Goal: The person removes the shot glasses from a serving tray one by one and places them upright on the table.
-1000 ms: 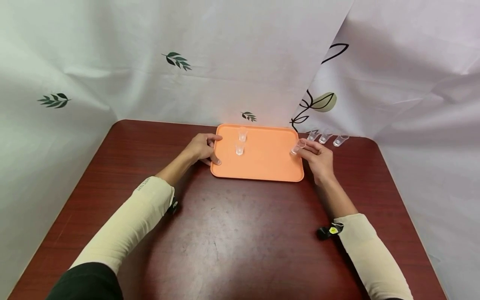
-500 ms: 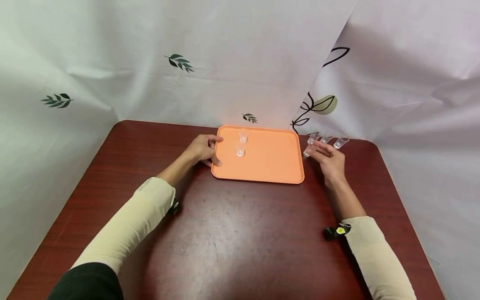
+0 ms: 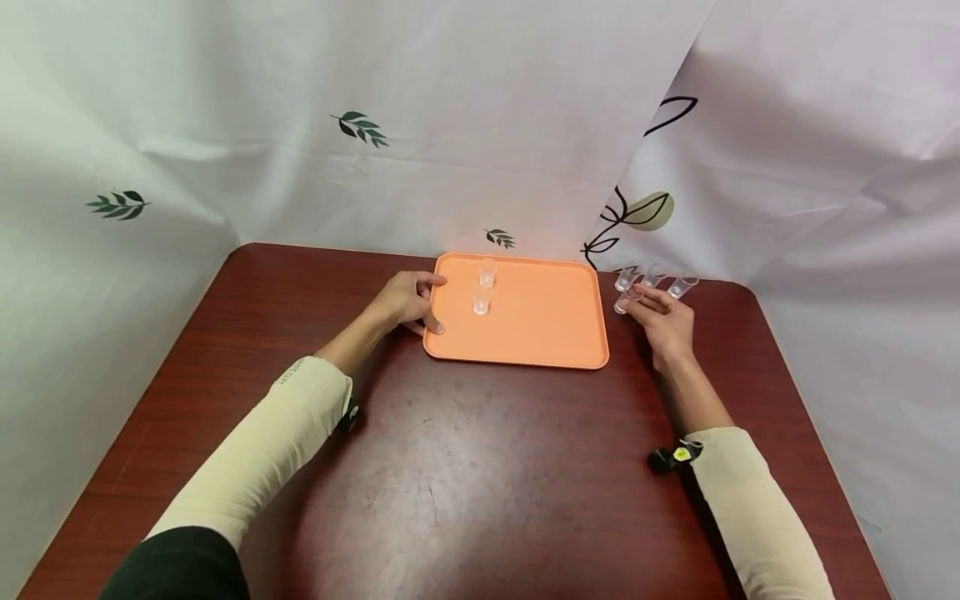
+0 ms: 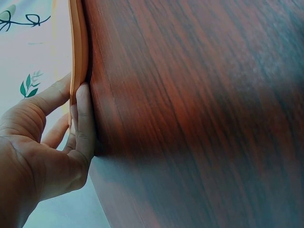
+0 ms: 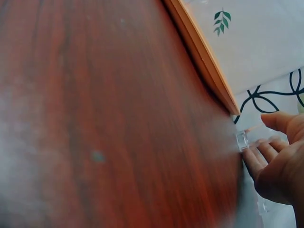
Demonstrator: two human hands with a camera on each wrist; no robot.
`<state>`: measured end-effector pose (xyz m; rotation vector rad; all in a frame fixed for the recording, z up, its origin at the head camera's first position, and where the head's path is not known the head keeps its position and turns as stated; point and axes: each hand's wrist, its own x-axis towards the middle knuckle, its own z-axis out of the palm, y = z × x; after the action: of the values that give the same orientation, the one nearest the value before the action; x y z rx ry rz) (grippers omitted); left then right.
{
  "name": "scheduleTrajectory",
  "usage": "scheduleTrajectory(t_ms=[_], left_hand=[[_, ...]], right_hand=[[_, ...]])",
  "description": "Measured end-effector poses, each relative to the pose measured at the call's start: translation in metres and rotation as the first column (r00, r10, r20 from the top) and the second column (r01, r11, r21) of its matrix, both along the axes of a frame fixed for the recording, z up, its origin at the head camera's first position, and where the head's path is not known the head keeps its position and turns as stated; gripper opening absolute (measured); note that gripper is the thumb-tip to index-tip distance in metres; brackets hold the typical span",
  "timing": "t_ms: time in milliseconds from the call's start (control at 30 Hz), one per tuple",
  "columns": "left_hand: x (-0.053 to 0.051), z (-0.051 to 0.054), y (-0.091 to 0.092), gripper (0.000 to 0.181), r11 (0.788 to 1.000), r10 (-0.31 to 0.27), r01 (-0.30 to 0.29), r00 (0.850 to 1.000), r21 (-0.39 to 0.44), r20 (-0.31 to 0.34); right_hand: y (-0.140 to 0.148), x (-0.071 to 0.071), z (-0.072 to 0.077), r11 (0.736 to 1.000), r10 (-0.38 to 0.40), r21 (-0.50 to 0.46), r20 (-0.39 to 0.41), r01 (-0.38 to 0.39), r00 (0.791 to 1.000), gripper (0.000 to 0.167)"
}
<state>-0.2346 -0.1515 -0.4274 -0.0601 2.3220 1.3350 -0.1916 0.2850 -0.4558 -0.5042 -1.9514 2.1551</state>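
An orange tray [image 3: 540, 321] lies at the back of the table, with two clear cups, one [image 3: 487, 273] behind the other [image 3: 481, 302], on its left half. My left hand [image 3: 401, 302] grips the tray's left edge, thumb on top; the left wrist view shows the fingers [image 4: 84, 118] around the rim [image 4: 78, 52]. Just right of the tray, my right hand [image 3: 666, 325] pinches a clear cup [image 3: 624, 303], its base low at the table. In the right wrist view that cup [image 5: 242, 140] sits between thumb and fingers, beyond the tray's corner [image 5: 230, 102].
Three more clear cups stand behind the right hand near the back edge: one [image 3: 627, 275], another [image 3: 654, 275] and a third [image 3: 682, 287] farthest right. A white printed cloth [image 3: 420, 183] hangs behind the dark red wooden table [image 3: 465, 467].
My right hand has moved right with its cup, from over the tray's right edge to the table beside it. The left hand keeps its hold on the tray.
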Motion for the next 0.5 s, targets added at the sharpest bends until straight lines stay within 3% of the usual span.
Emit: scheduleTrajectory(t_ms=[267,500], left_hand=[[0.0007,-0.0003,-0.0006,0.099,1.000,0.005,-0.005,1.000,-0.001,0.002],[0.0003,0.0003,0.0001,0.098,1.000,0.011,-0.011,1.000,0.001,0.003]], right_hand=[[0.0020,-0.0043,-0.0010,1.000,-0.007,0.000,0.000,0.007,1.000,0.051],[0.0046,0.0051,0.0014,0.999,-0.019,0.038,0.039,0.017,0.999,0.060]])
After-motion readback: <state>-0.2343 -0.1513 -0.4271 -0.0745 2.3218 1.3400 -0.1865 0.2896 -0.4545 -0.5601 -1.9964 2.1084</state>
